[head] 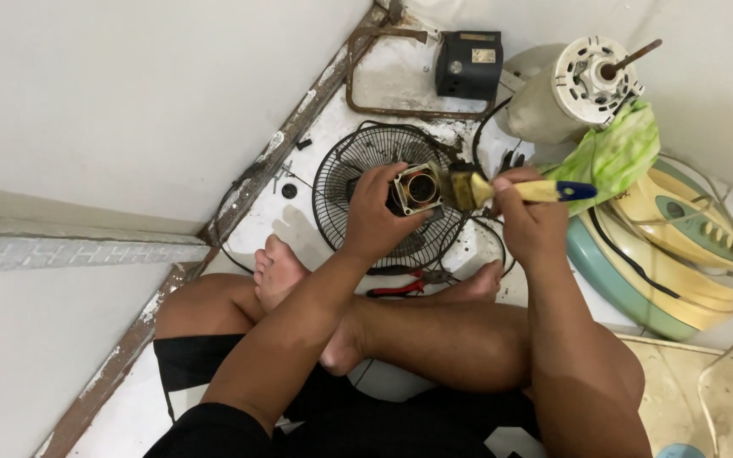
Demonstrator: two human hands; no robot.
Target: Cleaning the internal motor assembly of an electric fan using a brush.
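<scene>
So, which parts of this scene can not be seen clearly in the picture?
Head view only:
- Motor part: its near side is covered by the left hand.
- Paintbrush: mid handle is wrapped by the right hand; its bristles are blurred.
- Red pliers: jaws are hidden behind a foot.
- Fan base: partly under a green cloth.

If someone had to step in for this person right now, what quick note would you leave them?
Left hand grips a small square metal motor part with a round copper-coloured opening, held above the black fan grille on the floor.
Right hand holds a paintbrush with a yellow and blue handle, bristles against the part.
Red-handled pliers lie by the feet; the white motor housing with its shaft sits behind, beside a green cloth.
Brushing is under way; how clean the part is cannot be told.
</scene>
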